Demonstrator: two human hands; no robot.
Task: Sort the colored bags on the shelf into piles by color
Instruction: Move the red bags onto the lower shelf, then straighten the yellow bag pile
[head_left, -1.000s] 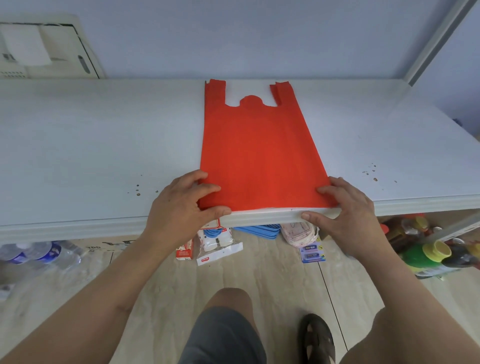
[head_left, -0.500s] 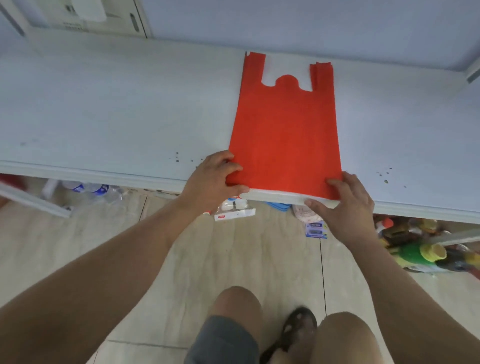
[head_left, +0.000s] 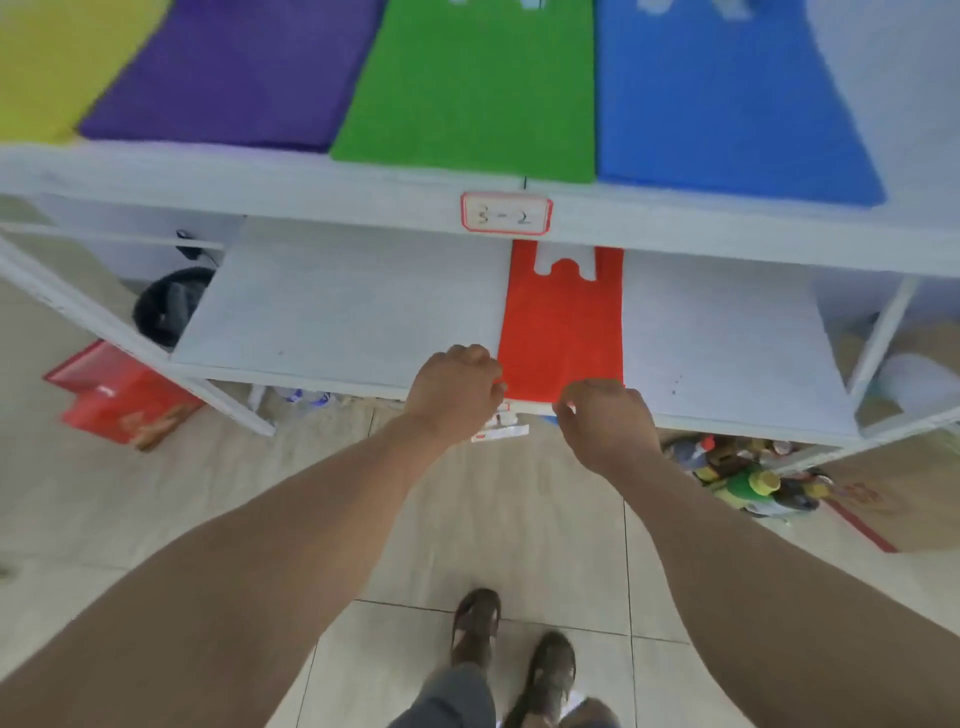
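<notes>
Both your hands have curled back off the flat red non-woven vest bag (head_left: 561, 332): left hand (head_left: 453, 391) and right hand (head_left: 605, 422) loosely fisted, holding nothing. Red looks placed on the lower white shelf board (head_left: 337, 306), so you're likely free for another colour.

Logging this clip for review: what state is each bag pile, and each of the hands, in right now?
Red bag: flat on the lower shelf, handles toward the back.
Yellow pile: flat on the upper shelf.
Purple pile: flat, beside yellow.
Green pile: flat, beside purple.
Blue pile: flat, beside green.
Left hand: curled at the red bag's near-left corner.
Right hand: curled at its near-right corner.
</notes>
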